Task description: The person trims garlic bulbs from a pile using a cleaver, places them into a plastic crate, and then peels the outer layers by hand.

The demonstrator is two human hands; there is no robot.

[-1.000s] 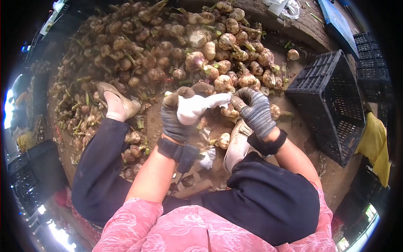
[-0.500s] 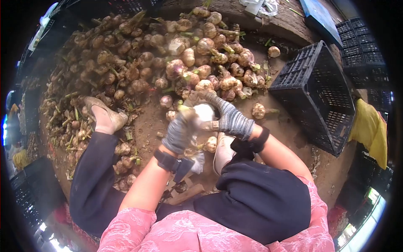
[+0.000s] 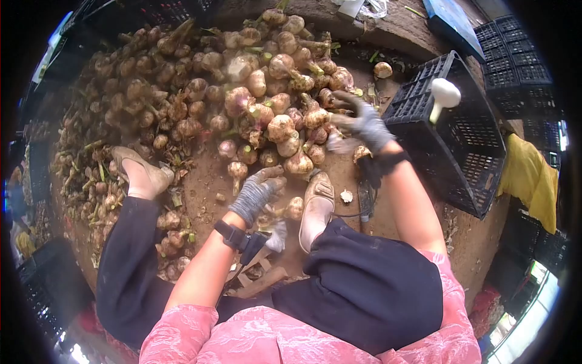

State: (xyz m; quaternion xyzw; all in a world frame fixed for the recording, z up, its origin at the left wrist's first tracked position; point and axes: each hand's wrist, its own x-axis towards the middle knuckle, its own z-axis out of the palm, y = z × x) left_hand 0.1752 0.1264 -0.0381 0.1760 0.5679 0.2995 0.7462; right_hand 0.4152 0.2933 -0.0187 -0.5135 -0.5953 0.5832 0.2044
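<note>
A peeled white garlic bulb (image 3: 445,94) with a short stem is in mid-air in front of the tipped black plastic crate (image 3: 418,118), apart from my hands. My right hand (image 3: 367,124), in a grey striped glove, is stretched out at the right edge of the garlic pile (image 3: 200,103), fingers spread and holding nothing. My left hand (image 3: 259,193), gloved too, hovers over the dirt floor with loosely bent fingers and nothing visible in them. An unpeeled garlic bulb (image 3: 293,208) lies just below it. The pile's bulbs are brown and dirty, many with stems.
Stacked black crates (image 3: 515,60) stand at the far right, with a yellow cloth (image 3: 528,179) beside the tipped crate. A blue board (image 3: 454,24) leans at the back. My shoes (image 3: 318,203) rest on the dirt floor. A dark tool handle (image 3: 364,206) lies near my right forearm.
The white garlic bulb has left my hands and flown right towards the tipped crate. My right hand has swung up and right and opened; my left hand has dropped slightly lower.
</note>
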